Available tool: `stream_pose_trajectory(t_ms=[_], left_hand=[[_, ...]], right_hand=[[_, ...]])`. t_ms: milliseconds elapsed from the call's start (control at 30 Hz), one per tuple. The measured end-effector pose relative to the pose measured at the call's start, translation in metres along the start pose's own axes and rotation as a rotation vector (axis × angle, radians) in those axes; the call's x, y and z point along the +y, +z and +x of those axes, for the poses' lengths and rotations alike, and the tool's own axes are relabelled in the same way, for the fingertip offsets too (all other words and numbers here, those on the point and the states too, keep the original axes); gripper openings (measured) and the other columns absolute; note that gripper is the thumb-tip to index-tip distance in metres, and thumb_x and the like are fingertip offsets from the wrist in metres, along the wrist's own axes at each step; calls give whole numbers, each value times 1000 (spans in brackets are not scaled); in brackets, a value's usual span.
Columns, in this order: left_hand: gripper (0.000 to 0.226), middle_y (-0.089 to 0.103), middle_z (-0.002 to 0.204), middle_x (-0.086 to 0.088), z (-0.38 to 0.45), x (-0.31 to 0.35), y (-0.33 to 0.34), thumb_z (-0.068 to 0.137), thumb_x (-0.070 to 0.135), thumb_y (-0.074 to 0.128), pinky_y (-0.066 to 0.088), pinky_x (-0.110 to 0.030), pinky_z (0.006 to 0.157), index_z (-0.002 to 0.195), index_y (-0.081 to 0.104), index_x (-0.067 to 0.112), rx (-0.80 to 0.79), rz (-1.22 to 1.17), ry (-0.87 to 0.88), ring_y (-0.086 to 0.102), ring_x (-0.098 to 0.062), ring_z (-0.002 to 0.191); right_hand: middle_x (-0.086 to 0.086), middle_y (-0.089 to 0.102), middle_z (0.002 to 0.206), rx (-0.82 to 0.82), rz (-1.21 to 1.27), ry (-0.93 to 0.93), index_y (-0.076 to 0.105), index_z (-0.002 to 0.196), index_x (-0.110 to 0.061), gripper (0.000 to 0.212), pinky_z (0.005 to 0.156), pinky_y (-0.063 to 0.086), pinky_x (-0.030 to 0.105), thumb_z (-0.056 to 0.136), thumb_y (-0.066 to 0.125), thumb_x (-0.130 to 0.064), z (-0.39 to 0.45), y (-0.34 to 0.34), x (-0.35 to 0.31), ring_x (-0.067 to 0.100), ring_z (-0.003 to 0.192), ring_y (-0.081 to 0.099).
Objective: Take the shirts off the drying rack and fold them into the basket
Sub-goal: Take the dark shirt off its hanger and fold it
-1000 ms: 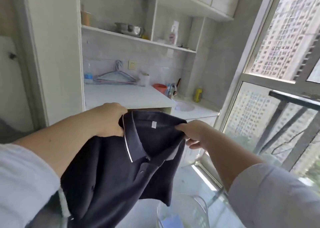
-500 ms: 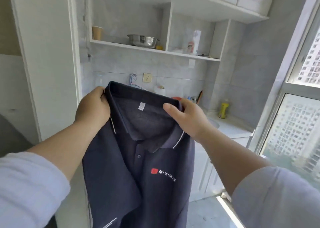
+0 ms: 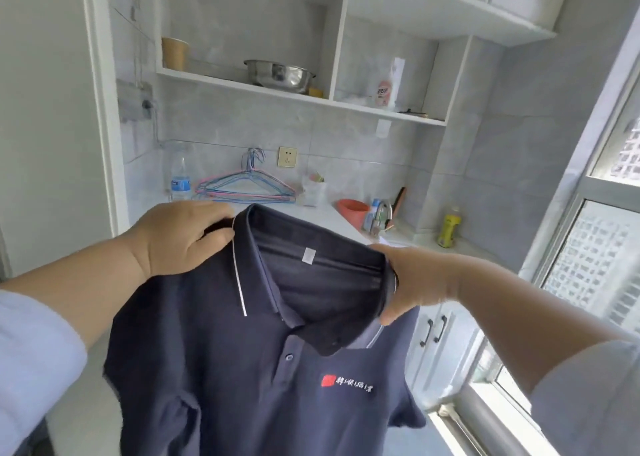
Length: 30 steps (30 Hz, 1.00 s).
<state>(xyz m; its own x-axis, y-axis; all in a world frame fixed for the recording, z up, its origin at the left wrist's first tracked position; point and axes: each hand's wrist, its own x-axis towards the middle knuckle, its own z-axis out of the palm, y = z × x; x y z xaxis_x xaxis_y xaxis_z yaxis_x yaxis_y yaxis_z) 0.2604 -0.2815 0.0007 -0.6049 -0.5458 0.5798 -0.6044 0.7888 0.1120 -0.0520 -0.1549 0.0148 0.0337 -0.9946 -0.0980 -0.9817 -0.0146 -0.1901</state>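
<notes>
Left hand (image 3: 173,237) fingers curled, left shoulder of navy polo shirt (image 3: 249,369) gripped at collar. Right hand (image 3: 415,279) pinched on right collar edge. Shirt held up spread, front toward camera, above white counter (image 3: 311,213). Wire hangers (image 3: 246,187) seen on counter behind.

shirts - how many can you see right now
1. A navy polo shirt hangs front and centre, the left hand and right hand gripping its shoulders by the collar. No drying rack is in view, so others may be unseen.
</notes>
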Motion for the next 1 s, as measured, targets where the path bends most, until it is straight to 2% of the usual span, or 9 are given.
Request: stream_pose_trajectory(t_ms=[100,167,300,467,567,633,767,900,1000], left_hand=[[97,66,95,13,18,-4,-3,65,91,10,48,-34,74,107,63,21,-15,-2,39,60,-16,87],[96,64,96,17,35,2,-2,51,98,19,45,-29,71,101,62,29,-39,86,-7,58,-12,91],[53,57,75,6,68,24,8,75,74,46,35,-27,60,76,59,23,33,252,-175,53,-20,77],[35,63,97,-7,89,38,39,94,39,36,38,-31,67,94,62,16,-3,208,-273,59,-32,90],[29,61,97,-10,92,52,52,94,36,37,39,-31,69,83,52,14,-94,-40,-297,53,-31,85],[23,60,94,-13,92,57,54,92,25,41,38,-30,62,75,47,12,-194,-306,-321,51,-29,80],[20,64,96,-17,85,63,41,84,5,44,47,-33,66,95,60,10,-399,-922,-359,59,-29,85],[32,62,101,-25,72,60,22,79,-3,47,56,-33,58,109,53,6,-666,-1383,-273,63,-30,77],[52,60,102,-23,68,57,15,67,1,44,60,-37,66,117,51,10,-755,-1588,-209,66,-32,77]], right_hand=[[-17,65,103,260,109,135,55,112,-41,59,89,49,33,58,78,-52,9,-5,0,12,99,61],[-5,66,92,487,141,272,64,101,-29,38,78,49,31,70,73,-49,14,-13,-11,20,90,61],[-1,58,75,705,97,505,64,89,-21,30,66,46,31,78,63,-49,32,-20,-34,26,76,55],[9,61,87,633,506,625,62,99,-3,45,69,49,32,86,59,-45,63,-14,-61,31,88,61],[15,64,95,576,796,608,62,106,-2,48,65,49,33,86,57,-46,78,-7,-80,32,86,63],[22,65,107,534,931,562,62,104,-4,45,83,54,43,85,53,-43,84,-3,-92,37,97,64],[14,64,101,522,1180,480,59,84,-15,27,83,55,42,89,49,-40,86,-5,-100,31,94,63],[8,73,99,470,1058,361,70,97,-19,66,77,53,35,57,61,-71,77,-11,-101,22,89,67],[5,75,94,488,931,291,70,92,-20,61,91,53,45,52,72,-66,71,-16,-103,25,93,70]])
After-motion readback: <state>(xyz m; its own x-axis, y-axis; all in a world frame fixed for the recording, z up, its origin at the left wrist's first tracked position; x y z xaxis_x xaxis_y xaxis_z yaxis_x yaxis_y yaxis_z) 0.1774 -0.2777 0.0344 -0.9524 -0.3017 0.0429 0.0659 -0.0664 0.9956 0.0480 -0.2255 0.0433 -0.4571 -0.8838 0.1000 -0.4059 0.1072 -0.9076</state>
